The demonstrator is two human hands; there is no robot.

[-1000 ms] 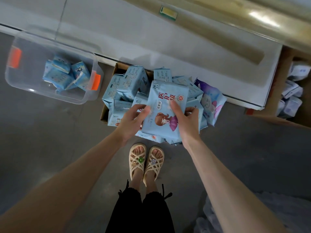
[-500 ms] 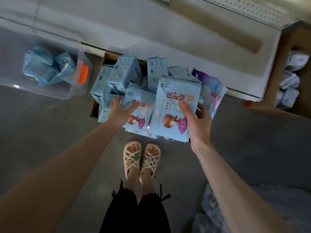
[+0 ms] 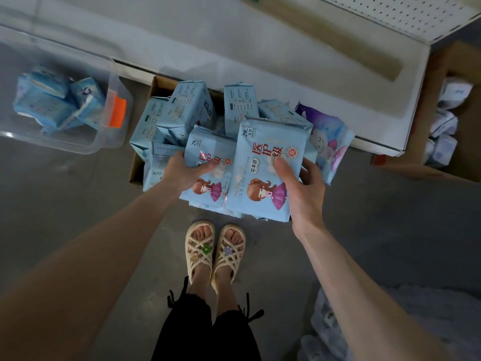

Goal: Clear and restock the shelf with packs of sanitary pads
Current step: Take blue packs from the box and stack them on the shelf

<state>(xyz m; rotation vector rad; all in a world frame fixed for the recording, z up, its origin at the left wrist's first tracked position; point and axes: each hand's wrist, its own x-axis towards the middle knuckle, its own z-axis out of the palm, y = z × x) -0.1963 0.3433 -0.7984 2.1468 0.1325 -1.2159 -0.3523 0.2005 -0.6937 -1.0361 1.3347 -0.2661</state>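
My right hand (image 3: 303,188) grips a large light-blue pad pack (image 3: 263,168) with red characters and a cartoon girl, thumb on its front. My left hand (image 3: 186,169) holds a smaller matching pad pack (image 3: 208,162) beside it, thumb across its face. Both packs hang just above a cardboard box (image 3: 136,168) heaped with several blue packs (image 3: 182,110). A purple-printed pack (image 3: 328,136) leans at the heap's right side. The white shelf board (image 3: 260,40) lies just behind the box.
A clear plastic bin (image 3: 104,142) with an orange latch holds several blue packs at the left. Another cardboard box (image 3: 466,142) with white packs stands at the right. My sandalled feet (image 3: 214,252) are right below the heap. Crumpled plastic lies at bottom right.
My left hand let go of the large pack and took hold of a second, smaller pack. My right hand shifted the large pack to the right.
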